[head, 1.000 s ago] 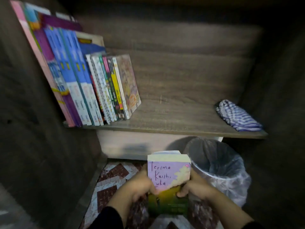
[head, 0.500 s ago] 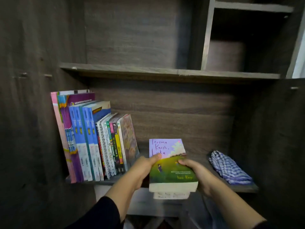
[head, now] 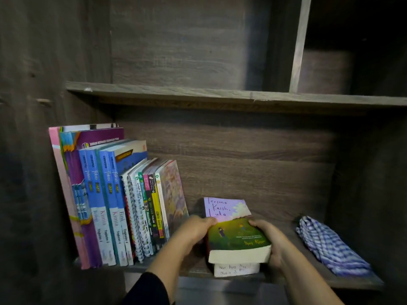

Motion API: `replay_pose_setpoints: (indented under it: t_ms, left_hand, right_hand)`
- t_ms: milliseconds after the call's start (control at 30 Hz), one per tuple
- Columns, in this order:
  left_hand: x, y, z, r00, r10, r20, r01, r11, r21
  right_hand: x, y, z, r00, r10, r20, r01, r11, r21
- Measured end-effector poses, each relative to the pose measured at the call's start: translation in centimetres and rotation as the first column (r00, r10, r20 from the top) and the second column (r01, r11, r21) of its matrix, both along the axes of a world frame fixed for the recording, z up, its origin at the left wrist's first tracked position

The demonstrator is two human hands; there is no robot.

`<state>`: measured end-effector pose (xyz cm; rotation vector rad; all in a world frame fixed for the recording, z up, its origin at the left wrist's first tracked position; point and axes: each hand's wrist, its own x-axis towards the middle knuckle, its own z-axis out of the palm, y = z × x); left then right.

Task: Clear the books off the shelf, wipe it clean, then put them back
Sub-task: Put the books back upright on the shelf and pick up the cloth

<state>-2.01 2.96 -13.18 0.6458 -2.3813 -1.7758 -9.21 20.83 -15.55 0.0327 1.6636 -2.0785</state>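
Fingers: left hand (head: pixel 196 231) curled on the left edge of the paperback (head: pixel 235 232), thumb up on the cover; right hand (head: pixel 271 243) wrapped round the lower right corner, fingertips hidden underneath
Paperback: flat, cover up, held over the front middle of the lower shelf (head: pixel 198 266), bottom edge overhanging the front lip
Beneath it: second, thinner book (head: pixel 236 269) with handwriting on its page edge, apparently carried in the same grip; whether resting on the board, cannot tell
Row of books (head: pixel 119 208): upright, leaning left against the side wall, well apart from the paperback
Step in hand, as judged: returning the last books to the row
Doing it well: tip both up onto their bottom edges, spines outward, then slide left until pressed to the outermost cover; keep both hands squeezing so the thin one does not slip out
Open room: bare board between the row and the paperback, enough for a sideways slide
Edges to mind: front lip under the overhang; upper shelf (head: pixel 220 95) overhead, ample headroom
Right side: checked cloth (head: pixel 330 245) bunched by the right wall, near the right wrist, clear of the path left
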Motion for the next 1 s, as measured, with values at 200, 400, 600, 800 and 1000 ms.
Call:
replay_pose_setpoints:
  t_ms: [200,400,600,800,1000]
  left_hand:
    - [1.2,0.3,1.6,0.996,0.012,-0.093,-0.007,0.999,0.051]
    - [2.6,-1.7,5.6,0.884,0.183,-0.431,-0.274,0.948,-0.160]
    - [4.3,-2.2,3.9,0.850,0.298,-0.434,-0.475,0.791,-0.385]
    - [3.7,-1.5,0.4,0.882,0.344,-0.323,-0.465,0.747,-0.475]
    - [3.6,-2.5,0.0,0.893,0.322,-0.315,-0.450,0.670,-0.590]
  right_hand:
    - [0.8,0.3,0.3,0.999,-0.041,0.013,0.041,0.999,-0.020]
    - [2.6,0.5,0.5,0.996,-0.090,0.000,0.090,0.995,0.031]
    - [3.1,-0.5,0.2,0.999,-0.043,-0.007,0.044,0.996,0.078]
    - [2.5,-0.9,-0.2,0.999,-0.001,-0.032,0.004,0.996,0.093]
    - [2.3,-0.9,-0.3,1.000,-0.014,-0.011,0.015,0.996,0.087]
